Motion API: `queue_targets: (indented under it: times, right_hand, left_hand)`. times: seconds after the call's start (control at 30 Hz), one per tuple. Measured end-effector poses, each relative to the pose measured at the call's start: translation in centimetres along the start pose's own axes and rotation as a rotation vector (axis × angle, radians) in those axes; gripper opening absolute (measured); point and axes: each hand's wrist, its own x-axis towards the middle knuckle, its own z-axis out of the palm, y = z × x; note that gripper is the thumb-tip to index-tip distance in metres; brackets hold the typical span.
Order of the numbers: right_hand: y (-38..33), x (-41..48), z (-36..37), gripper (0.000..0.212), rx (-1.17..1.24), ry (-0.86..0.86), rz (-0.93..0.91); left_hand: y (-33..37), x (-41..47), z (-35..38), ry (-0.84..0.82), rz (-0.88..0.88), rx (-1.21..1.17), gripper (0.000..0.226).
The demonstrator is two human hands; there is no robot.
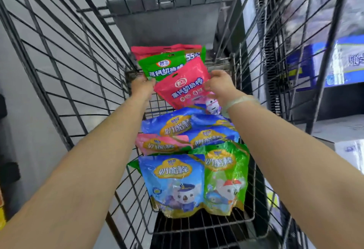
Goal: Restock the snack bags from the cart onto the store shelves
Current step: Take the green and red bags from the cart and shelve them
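At the centre of the frame, deep in the wire cart (126, 75), our left hand (142, 87) and right hand (218, 86) pinched the pink bag (183, 89) by its side edges, just before a green bag (163, 67). Lower down a blue bag (171, 179) lay among others. Wire walls hemmed our forearms on both sides, with blurred boxes (334, 61) at right.
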Motion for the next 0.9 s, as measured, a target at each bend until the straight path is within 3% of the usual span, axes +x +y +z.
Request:
queue_targets:
  times: [0.1, 0.13, 0.27, 0.33, 0.4, 0.43, 0.5, 0.6, 0.73, 0.8, 0.9]
  right_hand:
    - [0.3, 0.5, 0.2, 0.062, -0.134, 0.018, -0.077]
    - [0.4, 0.4, 0.3, 0.062, -0.191, 0.018, -0.101]
    - [0.7, -0.8, 0.0, 0.036, -0.316, -0.001, -0.142]
    - [1.2, -1.4, -0.3, 0.024, -0.41, 0.005, -0.17]
    - [1.6, -2.0, -0.5, 0.022, -0.46, 0.034, -0.207]
    - [1.9, -2.2, -0.6, 0.023, -0.45, 0.057, -0.221]
    - [2.4, -2.8, -1.2, 0.022, -0.373, 0.141, -0.242]
    - [3.2, -4.2, -2.3, 0.017, -0.223, 0.233, -0.221]
    - [3.9, -8.0, -4.0, 0.024, -0.075, 0.292, -0.31]
    - [3.8, -10.3, -4.7, 0.015, 0.081, 0.292, -0.372]
    - [3.5, -14.7, -6.2, 0.023, 0.279, 0.297, -0.489]
  left_hand:
    - [-0.5, -0.1, 0.1, -0.008, -0.014, -0.049, 0.006]
    - [-0.7, 0.0, 0.1, -0.012, -0.021, -0.077, 0.013]
    - [-0.8, -0.7, 0.0, 0.006, -0.002, -0.087, 0.035]
    - [-0.7, -1.5, -0.2, 0.009, 0.019, -0.086, 0.029]
    - [-0.6, -2.2, -0.3, 0.044, 0.046, -0.098, 0.007]
    - [-0.7, -2.4, -0.4, 0.067, 0.066, -0.119, 0.011]
    - [-0.8, -3.0, -0.8, 0.11, 0.133, -0.142, 0.032]
    - [-0.7, -4.8, -1.9, 0.184, 0.24, -0.062, 0.039]
    - [-0.3, -8.2, -3.1, 0.241, 0.413, -0.045, 0.035]
    - [-0.2, -10.6, -3.7, 0.258, 0.476, -0.119, 0.021]
    - [-0.4, -14.3, -4.6, 0.269, 0.55, -0.224, 0.015]
